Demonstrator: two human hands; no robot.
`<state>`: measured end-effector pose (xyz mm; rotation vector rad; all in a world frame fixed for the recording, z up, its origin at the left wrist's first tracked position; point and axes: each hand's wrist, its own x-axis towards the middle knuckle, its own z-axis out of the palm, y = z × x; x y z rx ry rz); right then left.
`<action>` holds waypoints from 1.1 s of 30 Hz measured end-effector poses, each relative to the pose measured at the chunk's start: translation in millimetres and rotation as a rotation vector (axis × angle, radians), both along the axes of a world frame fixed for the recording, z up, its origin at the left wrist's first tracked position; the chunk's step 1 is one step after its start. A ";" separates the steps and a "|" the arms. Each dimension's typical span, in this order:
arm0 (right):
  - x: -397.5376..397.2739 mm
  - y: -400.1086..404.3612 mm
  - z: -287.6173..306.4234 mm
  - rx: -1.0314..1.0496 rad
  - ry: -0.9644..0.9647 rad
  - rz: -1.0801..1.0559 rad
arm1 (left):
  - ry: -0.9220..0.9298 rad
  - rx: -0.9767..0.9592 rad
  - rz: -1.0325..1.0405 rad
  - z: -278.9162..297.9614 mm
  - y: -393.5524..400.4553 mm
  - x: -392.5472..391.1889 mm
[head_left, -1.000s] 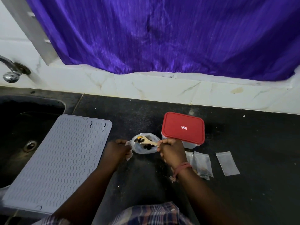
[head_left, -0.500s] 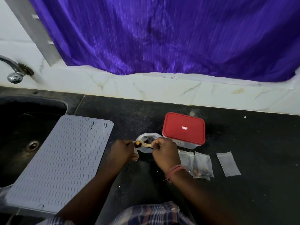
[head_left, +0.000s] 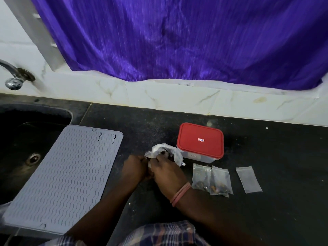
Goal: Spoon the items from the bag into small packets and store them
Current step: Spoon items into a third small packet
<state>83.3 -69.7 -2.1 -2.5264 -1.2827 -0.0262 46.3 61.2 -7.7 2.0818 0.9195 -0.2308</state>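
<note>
A crumpled clear plastic bag [head_left: 171, 151] with dark items inside lies on the black counter, left of the red-lidded container [head_left: 200, 139]. My left hand [head_left: 135, 167] pinches a small clear packet at the bag's near left edge. My right hand [head_left: 167, 172] is pressed close against the left one, fingers curled downward. The wooden spoon it held a moment ago is hidden under the hands. Two filled packets [head_left: 201, 177] [head_left: 221, 182] lie side by side to the right. Further right lies an empty packet [head_left: 248, 179].
A grey ribbed mat [head_left: 67, 174] partly covers the dark sink [head_left: 26, 139] on the left, with a tap [head_left: 14, 77] above it. A purple curtain [head_left: 177, 41] hangs over the tiled back wall. Bare black counter [head_left: 275, 157] stretches to the right.
My right hand has moved left from over the bag and closed against my left hand. The wooden spoon, visible over the bag before, is now out of sight.
</note>
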 end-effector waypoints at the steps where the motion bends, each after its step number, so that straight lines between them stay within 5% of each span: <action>1: 1.0 -4.4 -2.0 0.046 -0.018 0.013 | -0.030 -0.041 0.065 -0.2 2.0 0.0; 6: 7.7 -14.7 -11.2 0.203 0.008 -0.049 | -0.079 -0.228 0.264 -2.9 3.4 3.6; 12: 29.4 -32.8 -11.5 0.637 0.334 -0.525 | -0.013 0.046 0.092 -15.6 5.4 -3.5; 19: 38.7 -50.7 -23.2 0.305 0.187 -0.479 | -0.053 0.145 -0.041 -18.1 1.8 3.9; 24: 34.3 -43.8 -37.8 -0.054 0.140 -0.399 | -0.090 0.037 -0.093 -20.8 -7.4 13.7; 28: 32.5 -37.4 -41.5 -0.046 0.179 -0.435 | -0.068 -0.111 -0.048 -25.3 -13.4 15.2; 33: 37.5 -38.1 -37.5 0.157 0.474 -0.650 | -0.131 -0.354 0.004 -44.3 -12.1 8.6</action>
